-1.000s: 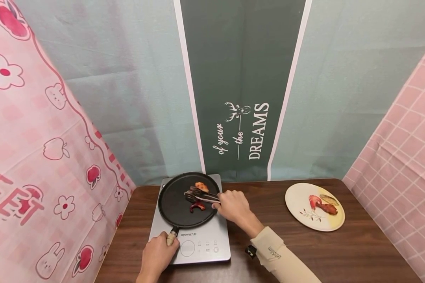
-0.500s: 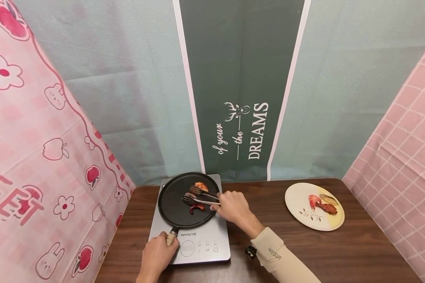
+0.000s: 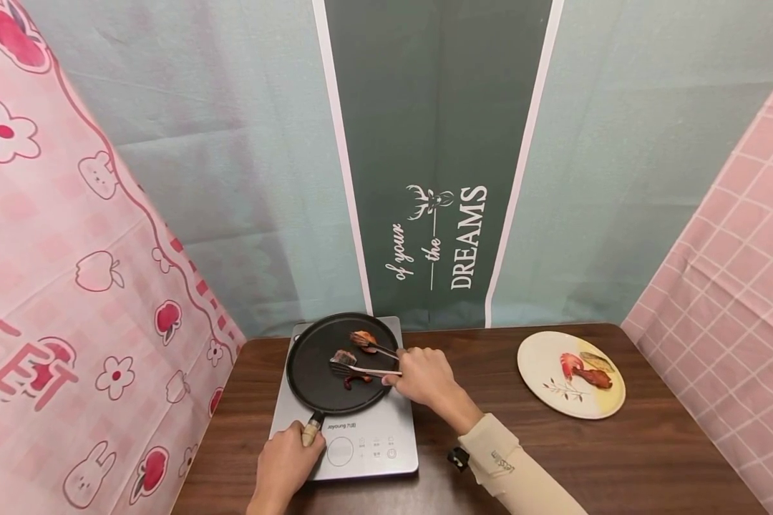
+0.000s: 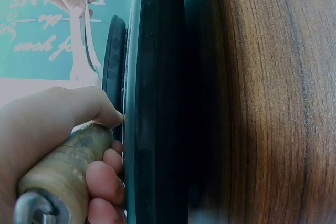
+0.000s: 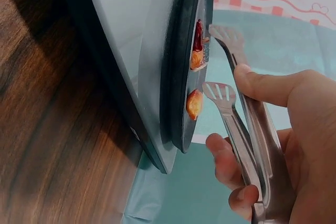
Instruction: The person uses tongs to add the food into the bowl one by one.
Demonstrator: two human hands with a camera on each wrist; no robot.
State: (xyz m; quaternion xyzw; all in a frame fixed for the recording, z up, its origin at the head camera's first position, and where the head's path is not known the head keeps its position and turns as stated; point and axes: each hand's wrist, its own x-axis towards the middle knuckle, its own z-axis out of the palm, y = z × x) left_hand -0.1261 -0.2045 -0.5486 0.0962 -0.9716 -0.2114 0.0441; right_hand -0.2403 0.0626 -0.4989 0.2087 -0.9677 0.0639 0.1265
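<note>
My left hand (image 3: 288, 459) grips the wooden handle (image 4: 68, 169) of a round black frying pan (image 3: 312, 347), which sits on a silver induction cooktop (image 3: 399, 429). In my right hand (image 3: 426, 375) is a pair of metal tongs (image 5: 265, 156), held with the two slotted ends spread apart. Those ends reach over several food pieces in the pan. One end overlaps an orange-brown piece (image 5: 195, 104) in the head view; the other is at a grilled-looking piece (image 3: 344, 355). Close by lies a dark red curved piece (image 5: 198, 35). Nothing shows pinched between the tongs' ends.
To the right, a cream plate (image 3: 535, 368) bears a red shrimp-like piece (image 3: 571, 365), a brown drumstick-like piece (image 3: 595, 378) and a yellowish slice (image 3: 598, 361). The wooden table (image 3: 477, 386) runs beneath everything, with a cloth-hung wall (image 3: 283, 179) behind.
The tongs' two ends, close together a second ago, have spread apart over the pan, exposing the grilled-looking piece between them. My left hand and the pan hold still.
</note>
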